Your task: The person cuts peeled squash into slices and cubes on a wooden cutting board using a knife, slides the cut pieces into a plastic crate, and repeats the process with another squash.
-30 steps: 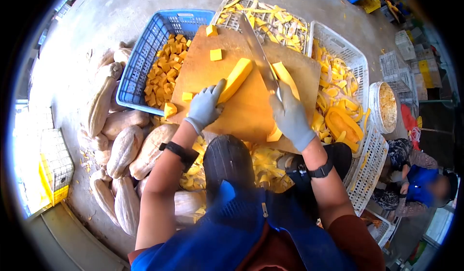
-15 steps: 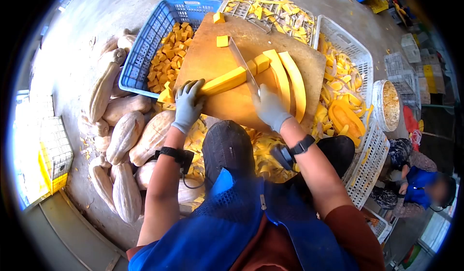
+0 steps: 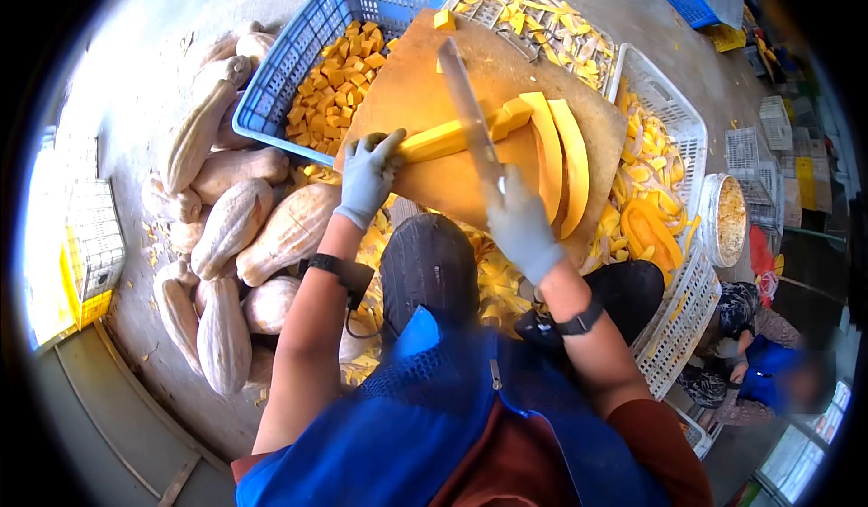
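Observation:
My left hand (image 3: 369,180), in a grey glove, grips the near left end of a long orange pumpkin strip (image 3: 432,143) lying on a wooden cutting board (image 3: 411,100). The handle of a long knife (image 3: 468,100) is in my gloved right hand (image 3: 522,227). Its motion-blurred blade crosses above the strip; whether it touches cannot be told. Beyond the blade, cut chunks (image 3: 511,118) stay in line with the strip. Two curved pumpkin slices (image 3: 545,145) (image 3: 573,172) lie to their right. One pumpkin cube (image 3: 444,20) sits at the board's far corner; another is mostly hidden behind the blade.
A blue crate (image 3: 258,113) with pumpkin cubes adjoins the board's left. Whole pumpkins (image 3: 237,222) are heaped on the left floor. Peelings fill a white crate (image 3: 692,123) and lie under the board. A white bucket (image 3: 723,222) and a seated person (image 3: 759,367) are at right.
The knife blade has shifted slightly towards my left hand and now looks blurred. My left hand keeps its hold on the strip. The whole view has shifted a little.

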`<state>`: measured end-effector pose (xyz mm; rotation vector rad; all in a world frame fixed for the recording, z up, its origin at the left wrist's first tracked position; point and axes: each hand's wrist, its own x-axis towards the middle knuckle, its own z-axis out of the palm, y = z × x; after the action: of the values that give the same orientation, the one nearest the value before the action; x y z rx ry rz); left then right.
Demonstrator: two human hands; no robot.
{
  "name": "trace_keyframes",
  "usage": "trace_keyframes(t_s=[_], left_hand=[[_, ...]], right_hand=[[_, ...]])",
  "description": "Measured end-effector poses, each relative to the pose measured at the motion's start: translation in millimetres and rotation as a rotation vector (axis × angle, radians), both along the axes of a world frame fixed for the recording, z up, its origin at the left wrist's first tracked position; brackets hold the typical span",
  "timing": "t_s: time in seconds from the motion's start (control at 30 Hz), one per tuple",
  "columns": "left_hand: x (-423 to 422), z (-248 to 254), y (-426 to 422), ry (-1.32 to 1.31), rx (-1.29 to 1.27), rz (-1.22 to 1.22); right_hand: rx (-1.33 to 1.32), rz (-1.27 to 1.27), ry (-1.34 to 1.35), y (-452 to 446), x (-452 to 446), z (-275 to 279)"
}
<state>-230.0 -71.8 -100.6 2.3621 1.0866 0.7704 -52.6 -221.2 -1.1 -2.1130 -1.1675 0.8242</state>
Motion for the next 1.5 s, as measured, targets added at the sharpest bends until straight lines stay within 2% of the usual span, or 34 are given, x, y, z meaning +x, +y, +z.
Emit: trace_keyframes(t_s=[0.13,0.3,0.4,0.43,0.53,0.63,0.73,0.8,0.83,0.93,1.03,1.13,1.2,1.3,1.4,1.5], left_hand=[[4,-8,-7,-0.032,-0.028,0.038],[0,-17,-21,-0.177,-0.098,0.115],[4,-22,-24,-0.216,-0.144,0.153],[3,-20,-27,-0.187,-0.147,0.165],[1,-20,-30,-0.26,-0.2,0.171],[2,-22,-32,-0.344,-0.244,0.174],[3,-17,-35,-0.329,-0.21,0.198],[4,-18,-36,-0.327,-0.203,0.209],[4,-18,-36,-0.262,-0.291,0.213],[6,-14,-37,-0.149,-0.059,0.151],[20,-3,-25,-0.085,0.337,-0.219],[49,-15,-14,0.013,0.668,-0.672],[68,-8,-14,0.044,0.703,-0.904],[83,2,-10,0.112,0.681,-0.91],[80,0,10,0.164,0.708,-0.754],[67,-9,54,0.233,0.705,-0.624]], right_hand=[[-0.112,0.165,-0.242,19,11,-45],[-0.023,0.117,-0.05,11,1,22],[-0.183,0.29,-0.264,21,-5,-27],[-0.169,0.263,-0.285,20,-6,-38],[-0.082,0.199,-0.101,12,-8,-16],[0.104,0.22,-0.113,3,-12,9],[-0.188,0.378,-0.174,11,-8,-28],[-0.139,0.376,-0.178,5,-7,-37],[-0.111,0.381,-0.186,5,-4,-41],[0.203,0.163,-0.107,-26,-1,-26],[0.192,-0.157,-0.112,-55,13,-20],[0.08,-0.275,-0.03,-67,28,-47],[-0.01,-0.286,-0.068,-65,32,-55],[-0.029,-0.275,-0.18,-48,14,-51],[0.038,-0.281,0.148,-12,15,-69],[0.138,-0.194,0.22,51,17,-92]])
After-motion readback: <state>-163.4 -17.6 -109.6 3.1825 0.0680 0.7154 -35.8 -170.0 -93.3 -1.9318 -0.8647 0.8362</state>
